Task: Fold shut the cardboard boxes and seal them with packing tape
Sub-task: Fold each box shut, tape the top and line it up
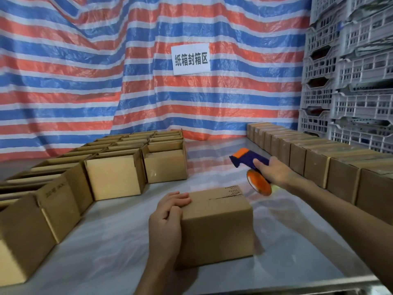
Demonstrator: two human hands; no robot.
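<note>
Open boxes (53,188) crowd the left of the table (110,241). The left hand (168,218) curls over the top left edge of the box (217,226) at centre front, whose flaps are folded down. The box looks light, stiff-walled but yielding along the top seam, so hold it at the edges, not mid-flap. To its right, lifted clear, the tape gun (246,159) is clamped in the right hand (274,172). The glossy table is probably slippery, so brace the box. Closed boxes (319,162) line the right, a striped tarp (148,92) hangs behind, and crates (350,81) are stacked far right.
</note>
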